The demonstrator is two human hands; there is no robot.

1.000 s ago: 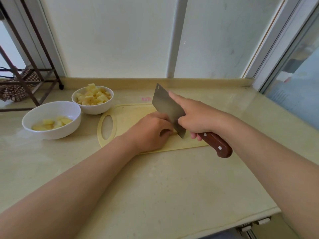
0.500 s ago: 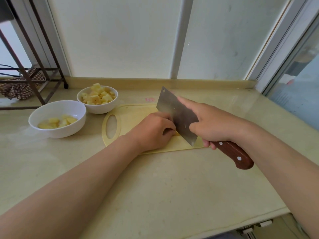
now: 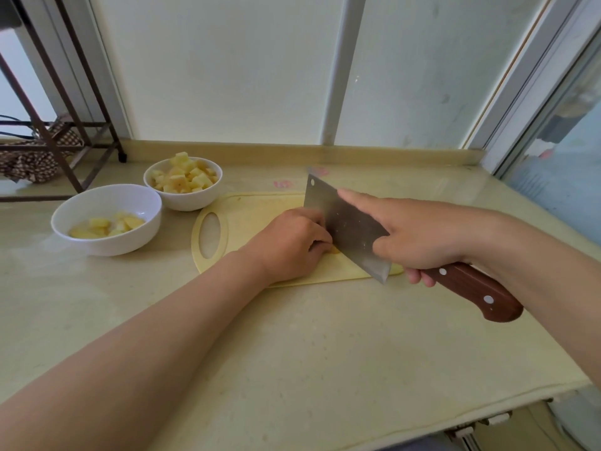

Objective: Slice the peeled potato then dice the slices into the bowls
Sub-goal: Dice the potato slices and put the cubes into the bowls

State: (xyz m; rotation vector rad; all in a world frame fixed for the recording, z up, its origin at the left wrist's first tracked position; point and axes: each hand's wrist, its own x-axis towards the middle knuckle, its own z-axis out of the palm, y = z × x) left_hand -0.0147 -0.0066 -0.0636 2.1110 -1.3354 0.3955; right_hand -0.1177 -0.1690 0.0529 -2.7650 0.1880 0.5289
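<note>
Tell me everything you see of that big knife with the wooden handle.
The cleaver has a broad rectangular steel blade with a small hole in its far corner and a reddish-brown wooden handle with two pale rivets. The right hand grips the handle, forefinger stretched along the blade. It stands edge-down over the pale yellow cutting board, beside the left hand holding a potato piece. Whether the edge touches anything is hidden.

No legible text — only blurred pink marks (image 3: 283, 184) on countertop (image 3: 325, 336).

Grips cleaver (image 3: 344, 222) in right hand (image 3: 419, 237), forefinger along the blade; pins potato piece (image 3: 333, 250) on cutting board (image 3: 250, 216) under curled left hand (image 3: 289, 245).
</note>
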